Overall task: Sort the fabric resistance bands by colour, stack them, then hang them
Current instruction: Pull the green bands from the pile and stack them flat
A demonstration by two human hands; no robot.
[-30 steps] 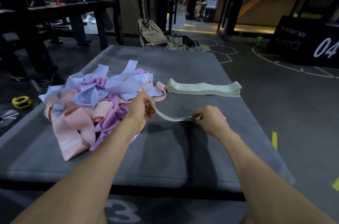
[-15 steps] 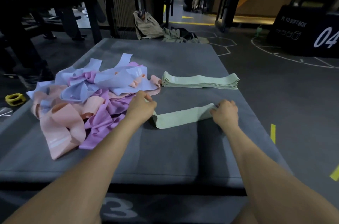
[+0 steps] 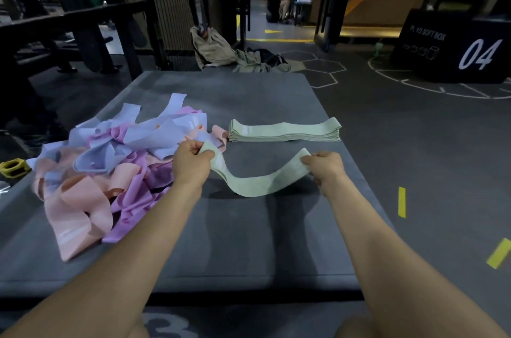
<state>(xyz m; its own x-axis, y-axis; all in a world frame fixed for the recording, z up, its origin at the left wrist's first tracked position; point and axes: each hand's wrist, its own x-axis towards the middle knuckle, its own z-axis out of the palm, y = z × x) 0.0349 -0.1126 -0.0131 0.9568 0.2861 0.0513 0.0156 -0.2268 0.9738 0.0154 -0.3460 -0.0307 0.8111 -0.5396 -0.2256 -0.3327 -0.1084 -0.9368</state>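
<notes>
Grey mat (image 3: 235,241), large, in foreground. Yellow ring-shaped object (image 3: 12,167) on the floor just off the mat's left edge. Beige bag (image 3: 211,47) and crumpled olive cloth (image 3: 255,62) on the floor past the mat's far edge, touching. Black soft box (image 3: 453,47) at right, marked "04". Yellow floor tape marks (image 3: 401,202) at right. Person (image 3: 278,0) crouched in far doorway. Dark rack (image 3: 91,30) at left.

The grey mat (image 3: 243,241) carries a mixed heap of pink, purple and light blue bands (image 3: 110,169) at its left, and a neat stack of green bands (image 3: 284,133) further back.
</notes>
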